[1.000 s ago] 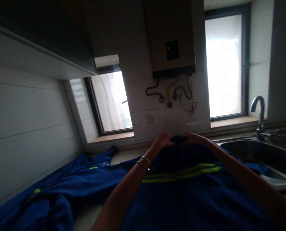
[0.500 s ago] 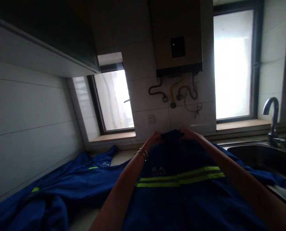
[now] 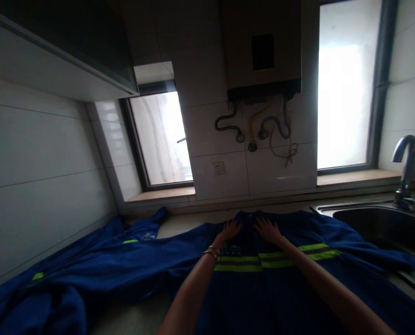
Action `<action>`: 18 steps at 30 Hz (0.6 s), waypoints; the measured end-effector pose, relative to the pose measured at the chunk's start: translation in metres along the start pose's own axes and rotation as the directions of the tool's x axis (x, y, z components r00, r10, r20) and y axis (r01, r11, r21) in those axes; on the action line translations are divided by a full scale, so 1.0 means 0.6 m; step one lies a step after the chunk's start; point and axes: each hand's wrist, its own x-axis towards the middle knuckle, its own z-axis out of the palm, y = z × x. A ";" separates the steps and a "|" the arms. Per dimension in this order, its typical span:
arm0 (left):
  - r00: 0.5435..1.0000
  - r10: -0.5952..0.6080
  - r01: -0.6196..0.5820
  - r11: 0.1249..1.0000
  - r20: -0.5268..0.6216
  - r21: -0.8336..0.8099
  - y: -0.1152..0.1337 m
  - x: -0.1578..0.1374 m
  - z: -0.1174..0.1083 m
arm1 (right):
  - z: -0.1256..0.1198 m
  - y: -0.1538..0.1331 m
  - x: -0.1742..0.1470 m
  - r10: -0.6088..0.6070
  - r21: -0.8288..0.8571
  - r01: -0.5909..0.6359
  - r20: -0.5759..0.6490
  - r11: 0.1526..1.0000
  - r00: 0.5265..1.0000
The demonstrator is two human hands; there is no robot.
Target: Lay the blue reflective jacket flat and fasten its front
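Observation:
A dark blue work jacket (image 3: pixel 242 293) with yellow-green and dark stripes across its chest lies spread on the counter, its collar toward the wall. My left hand (image 3: pixel 231 230) rests flat on the jacket just left of the collar, fingers spread. On the other side of the collar, my right hand (image 3: pixel 267 230) also presses down with its fingers apart. A second stretch of blue cloth (image 3: pixel 117 260) with small yellow-green patches lies to the left, partly bunched. Where the jacket's left sleeve meets that cloth, I cannot tell them apart.
At the right, a metal sink (image 3: pixel 368 228) with a chrome faucet (image 3: pixel 408 163) borders the jacket's sleeve. A water heater (image 3: pixel 263 51) with hoses hangs on the tiled wall above a socket (image 3: pixel 218 168). An overhead cabinet (image 3: pixel 61 56) juts out at upper left.
Both hands have let go of the raised collar and now lie flat on the jacket, lower and nearer. The jacket's top has come down onto the counter.

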 end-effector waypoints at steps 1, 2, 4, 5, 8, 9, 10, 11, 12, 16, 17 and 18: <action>1.000 -0.029 0.029 1.000 0.007 -0.001 -0.003 -0.001 0.012 | 0.006 -0.001 0.000 0.003 0.002 -0.003 -0.034 1.000 0.999; 0.998 -0.066 0.066 0.998 0.010 -0.005 -0.005 0.000 0.024 | 0.011 -0.003 0.001 0.003 0.005 -0.002 -0.068 1.000 0.998; 0.991 -0.136 0.136 0.991 0.000 -0.007 -0.007 0.004 0.041 | 0.014 -0.005 0.003 0.003 0.017 0.000 -0.133 1.000 0.991; 0.988 -0.157 0.157 0.988 -0.010 -0.006 -0.008 0.006 0.047 | 0.014 -0.005 0.004 0.003 0.028 0.002 -0.175 1.000 0.985; 0.987 -0.151 0.152 0.988 -0.053 0.007 -0.010 0.008 0.052 | 0.009 0.004 0.010 0.020 0.078 0.004 -0.307 0.997 0.951; 0.987 -0.145 0.146 0.989 -0.073 0.010 -0.010 0.007 0.050 | 0.008 0.010 0.013 0.030 0.099 0.004 -0.338 0.995 0.941; 0.984 -0.143 0.145 0.989 -0.104 0.012 -0.008 0.005 0.047 | 0.006 0.017 0.016 0.030 0.115 0.012 -0.359 0.993 0.933; 0.979 -0.140 0.143 0.990 -0.148 0.013 -0.006 0.002 0.043 | 0.006 0.025 0.019 0.021 0.129 0.029 -0.370 0.991 0.929; 0.972 -0.127 0.132 0.991 -0.200 0.014 -0.002 0.000 0.038 | 0.007 0.033 0.023 0.010 0.147 0.049 -0.378 0.988 0.926; 0.919 -0.054 0.046 0.999 -0.389 -0.028 0.034 -0.007 0.025 | 0.018 0.059 0.035 0.021 0.244 0.081 -0.389 0.967 0.921; 0.913 -0.085 0.061 0.995 -0.399 -0.073 0.047 -0.006 0.025 | 0.021 0.063 0.039 0.049 0.266 0.060 -0.384 0.962 0.922; 0.912 -0.131 0.086 0.988 -0.389 -0.131 0.061 -0.004 0.026 | 0.024 0.066 0.042 0.076 0.282 0.036 -0.378 0.959 0.923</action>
